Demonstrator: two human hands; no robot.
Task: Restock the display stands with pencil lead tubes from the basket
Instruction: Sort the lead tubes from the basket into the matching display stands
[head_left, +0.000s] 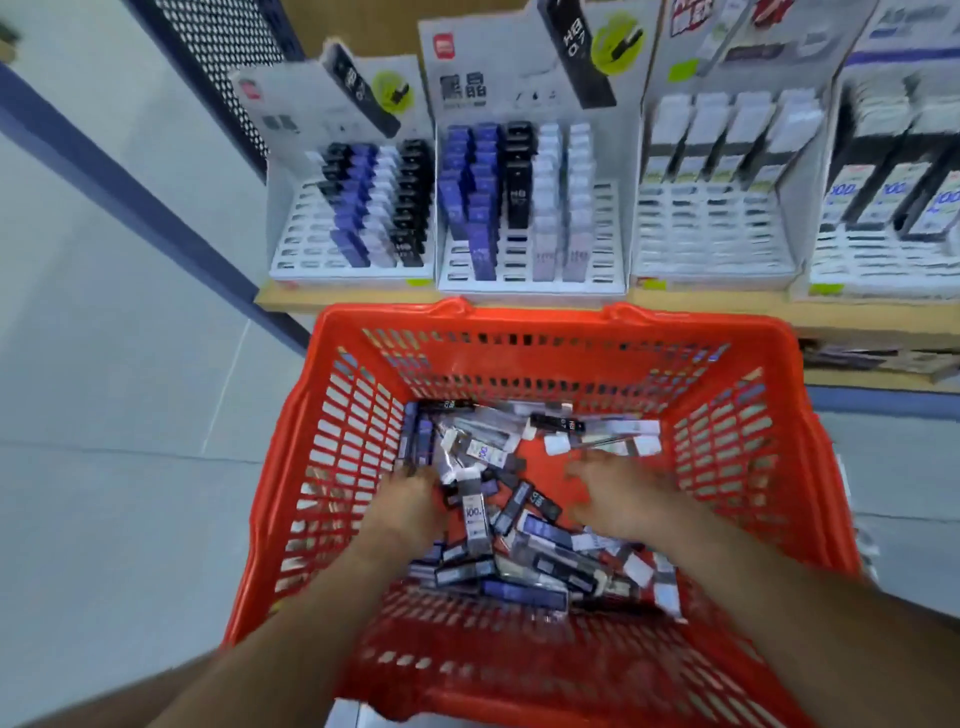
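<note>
Head | tubes (524, 551) heaped in basket (519, 319) | stands (530, 280) just beyond basket | left hand (410, 499), right hand (618, 499) inside basket on tubes; grips blurred, cannot tell

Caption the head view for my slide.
Left hand and right hand reach among pencil lead tubes in a red basket before display stands.

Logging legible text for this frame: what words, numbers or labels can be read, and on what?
"黑晶": header card of the second display stand from the left.
"HB": black tube pictured on that card.
"100", roughly: clear tube in the basket.
All other labels and shelf tags: too blurred to read.
</note>
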